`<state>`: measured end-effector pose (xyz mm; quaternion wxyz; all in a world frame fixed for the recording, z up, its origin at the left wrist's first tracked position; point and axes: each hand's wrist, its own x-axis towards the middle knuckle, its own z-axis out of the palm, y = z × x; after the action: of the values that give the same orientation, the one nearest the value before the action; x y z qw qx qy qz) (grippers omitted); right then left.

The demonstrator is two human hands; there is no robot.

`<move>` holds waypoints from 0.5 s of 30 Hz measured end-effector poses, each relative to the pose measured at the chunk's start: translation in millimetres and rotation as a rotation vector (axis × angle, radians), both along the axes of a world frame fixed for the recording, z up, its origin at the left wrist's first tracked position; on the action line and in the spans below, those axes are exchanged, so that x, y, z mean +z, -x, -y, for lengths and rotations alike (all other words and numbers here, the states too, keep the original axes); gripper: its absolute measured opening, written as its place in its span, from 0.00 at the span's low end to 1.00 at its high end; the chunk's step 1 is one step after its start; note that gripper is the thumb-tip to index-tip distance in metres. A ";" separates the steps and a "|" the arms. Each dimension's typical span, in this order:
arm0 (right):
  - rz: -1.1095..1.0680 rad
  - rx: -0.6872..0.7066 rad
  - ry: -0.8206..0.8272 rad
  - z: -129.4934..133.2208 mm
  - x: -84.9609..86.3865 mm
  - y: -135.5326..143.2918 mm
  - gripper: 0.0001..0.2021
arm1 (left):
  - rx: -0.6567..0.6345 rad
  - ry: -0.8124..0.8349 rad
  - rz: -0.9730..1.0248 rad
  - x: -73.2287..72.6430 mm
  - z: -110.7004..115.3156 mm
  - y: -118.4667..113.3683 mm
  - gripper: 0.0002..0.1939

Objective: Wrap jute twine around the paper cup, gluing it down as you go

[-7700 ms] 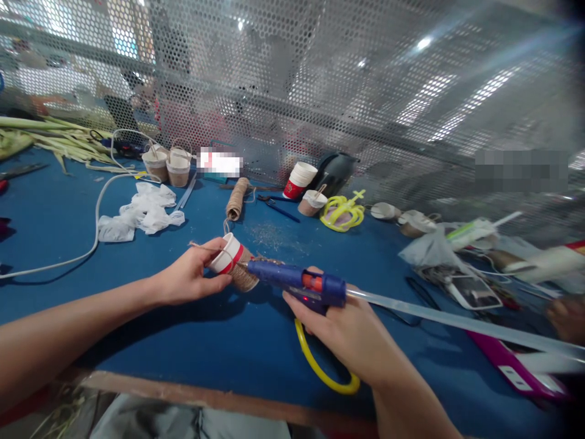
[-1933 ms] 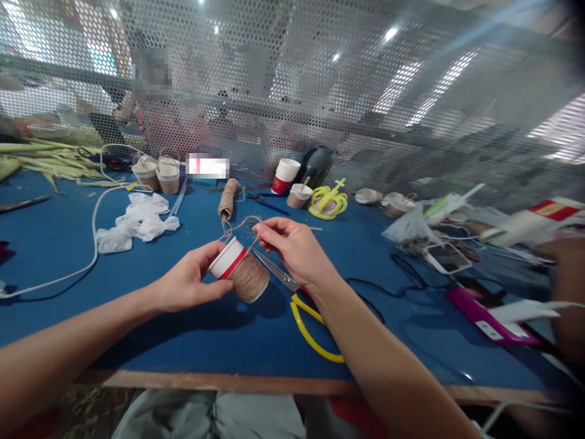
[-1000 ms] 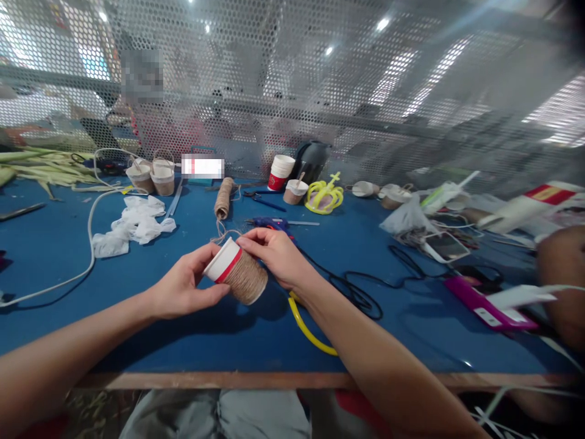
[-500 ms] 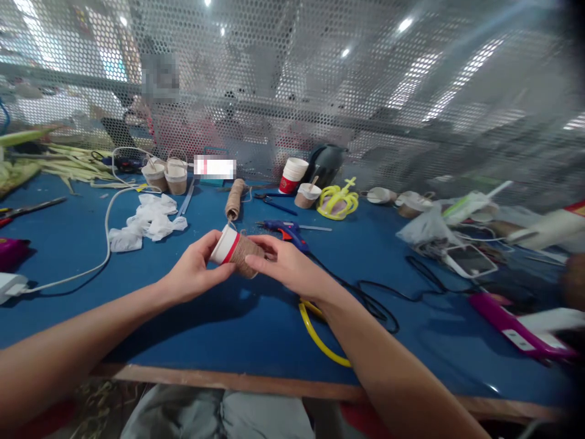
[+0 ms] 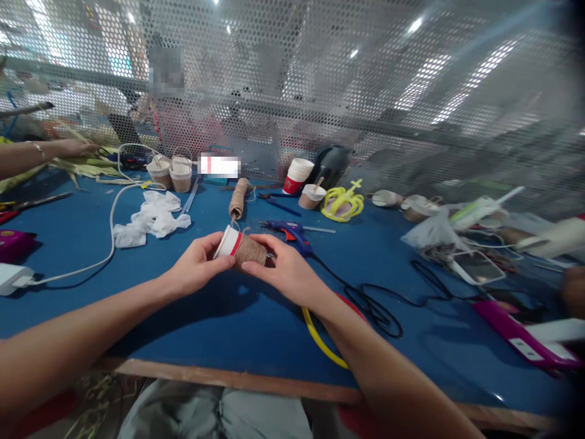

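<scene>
a perforated grey screen (image 5: 256,73) backs the blue table (image 5: 219,335).

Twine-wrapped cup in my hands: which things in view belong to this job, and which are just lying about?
Likely belong:
twine-wrapped cup
twine roll, just beyond it
glue gun, close by

Apparently just lying about:
yellow crown
crumpled white pieces
phone-like device

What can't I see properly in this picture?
All in the head view:
Cup: partly hidden by the left hand and right hand.
Yellow handle: partly covered by the right arm.
Other person's arm: cut off by the left edge.
White-framed thing: too blurred to name.
</scene>
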<state>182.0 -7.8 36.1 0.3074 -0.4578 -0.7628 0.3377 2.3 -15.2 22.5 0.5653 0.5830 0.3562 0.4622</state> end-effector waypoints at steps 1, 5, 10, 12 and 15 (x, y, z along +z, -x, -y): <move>0.009 -0.009 -0.012 0.4 0.3 0.4 0.26 | 0.000 0.002 -0.002 -0.1 0.0 0.0 0.12; 0.057 -0.031 -0.044 1.8 1.7 1.5 0.25 | -0.010 0.019 -0.006 -1.9 -0.6 0.9 0.12; 0.078 -0.036 -0.087 4.5 3.1 2.9 0.24 | -0.012 0.031 0.019 -4.6 -2.0 1.5 0.13; 0.090 -0.032 -0.109 6.0 3.7 3.7 0.24 | -0.014 0.031 0.033 -4.5 -2.1 1.2 0.13; 0.110 -0.023 -0.152 7.8 4.6 4.7 0.23 | -0.024 0.047 0.040 -3.6 -1.9 0.9 0.12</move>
<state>177.3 -15.6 40.7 0.3025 -0.4597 -0.7968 0.2496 1.5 -13.3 18.8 0.5914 0.5645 0.3485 0.4584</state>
